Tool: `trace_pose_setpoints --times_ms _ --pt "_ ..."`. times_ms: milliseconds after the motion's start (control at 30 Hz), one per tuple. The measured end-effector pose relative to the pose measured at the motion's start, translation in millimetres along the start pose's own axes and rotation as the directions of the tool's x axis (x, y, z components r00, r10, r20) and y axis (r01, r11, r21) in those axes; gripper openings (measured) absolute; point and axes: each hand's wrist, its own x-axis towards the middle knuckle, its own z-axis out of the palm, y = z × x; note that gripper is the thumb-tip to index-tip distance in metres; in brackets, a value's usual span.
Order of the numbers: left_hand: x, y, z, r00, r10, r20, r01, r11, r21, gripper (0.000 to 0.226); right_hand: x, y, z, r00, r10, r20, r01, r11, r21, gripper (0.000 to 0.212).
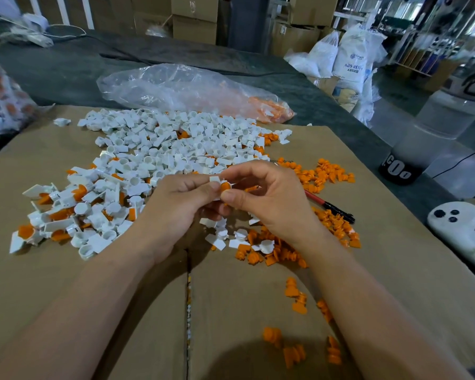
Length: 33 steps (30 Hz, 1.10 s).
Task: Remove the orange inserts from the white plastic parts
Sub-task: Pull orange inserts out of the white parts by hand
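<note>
My left hand (pixel 176 209) and my right hand (pixel 269 198) meet above the cardboard, both pinching one white plastic part (pixel 215 180) that has an orange insert (pixel 225 185) in it. My right thumb presses on the orange insert. A big heap of white parts (pixel 159 149), some still with orange inserts, lies beyond and to the left of my hands. Loose orange inserts (pixel 324 174) lie scattered to the right, with more orange inserts (pixel 294 352) near the front edge. A few bare white parts (pixel 220 237) lie under my hands.
The cardboard sheet (pixel 66 270) covers the table. A clear plastic bag (pixel 192 91) holding orange pieces lies at the back. A red and black tool (pixel 332 207) lies on the right. A white object (pixel 455 223) sits at the right edge, with a dark bottle (pixel 401 171) beyond it.
</note>
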Motion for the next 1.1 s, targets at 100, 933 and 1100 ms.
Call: trace_pose_setpoints --times_ms 100,933,1100 --pt "-0.4 -1.0 -0.4 1.0 0.025 -0.001 -0.025 0.999 0.04 0.028 -0.7 0.7 -0.3 0.999 0.013 0.035 -0.016 0.997 0.077 0.024" --pt "2.3 -0.1 -3.3 0.99 0.058 -0.128 -0.043 0.992 0.116 0.008 0.4 6.1 4.1 0.999 0.02 0.04 -0.024 0.993 0.117 0.026" --pt "2.1 3.7 -5.9 0.993 -0.015 -0.12 0.016 1.0 0.002 0.013 -0.7 4.1 4.0 0.994 -0.057 0.088 0.042 0.985 0.167 0.035"
